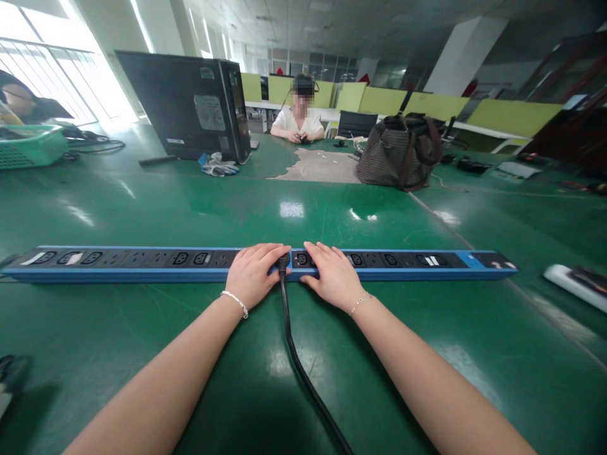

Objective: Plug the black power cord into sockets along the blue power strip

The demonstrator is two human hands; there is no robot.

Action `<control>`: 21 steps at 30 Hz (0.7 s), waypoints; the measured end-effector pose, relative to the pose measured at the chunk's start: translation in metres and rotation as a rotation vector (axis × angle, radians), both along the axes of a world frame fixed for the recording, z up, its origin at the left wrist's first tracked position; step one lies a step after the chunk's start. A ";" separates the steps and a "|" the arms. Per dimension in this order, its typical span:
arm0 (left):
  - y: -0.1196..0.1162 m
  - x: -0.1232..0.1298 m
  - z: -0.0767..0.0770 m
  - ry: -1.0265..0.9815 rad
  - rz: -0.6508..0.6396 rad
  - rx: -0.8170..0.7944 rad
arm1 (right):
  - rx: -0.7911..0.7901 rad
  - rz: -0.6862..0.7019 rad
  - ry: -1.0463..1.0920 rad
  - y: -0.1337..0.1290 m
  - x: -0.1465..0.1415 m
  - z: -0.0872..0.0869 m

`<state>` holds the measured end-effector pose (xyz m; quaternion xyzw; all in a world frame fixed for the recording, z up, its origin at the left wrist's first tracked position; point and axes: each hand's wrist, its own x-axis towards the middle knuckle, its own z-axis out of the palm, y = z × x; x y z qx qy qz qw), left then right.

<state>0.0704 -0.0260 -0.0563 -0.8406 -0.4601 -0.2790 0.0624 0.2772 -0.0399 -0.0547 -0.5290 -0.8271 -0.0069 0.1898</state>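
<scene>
A long blue and black power strip (164, 259) lies across the green table in front of me, with a row of sockets along its top. My left hand (253, 268) wraps over its middle, fingers at the far edge and thumb on the near side. Just to the right, my right hand (332, 272) spans the strip in the same way, with its thumb at the near edge. Between the hands, a black plug (282, 262) meets the strip, close to my left index finger and thumb. Its thick cord (294, 354) runs down towards me. How deep the plug sits is hidden.
A black computer case (180, 104) stands at the back left, with work gloves (218, 165) beside it. Further left is a green basket (31, 148). Another person (298, 120) sits across the table, near a dark bag (396, 155). A white object (576, 284) lies right.
</scene>
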 end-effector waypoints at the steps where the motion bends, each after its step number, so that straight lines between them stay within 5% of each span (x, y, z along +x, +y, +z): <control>1: 0.001 0.000 0.000 0.003 -0.008 0.024 | 0.012 -0.009 -0.020 -0.001 0.003 -0.001; 11: 0.001 0.002 -0.001 0.052 -0.026 0.126 | 0.079 -0.001 -0.091 -0.005 0.005 -0.006; 21: -0.001 0.004 0.006 0.076 0.058 0.029 | 0.080 -0.003 -0.083 -0.004 0.005 -0.006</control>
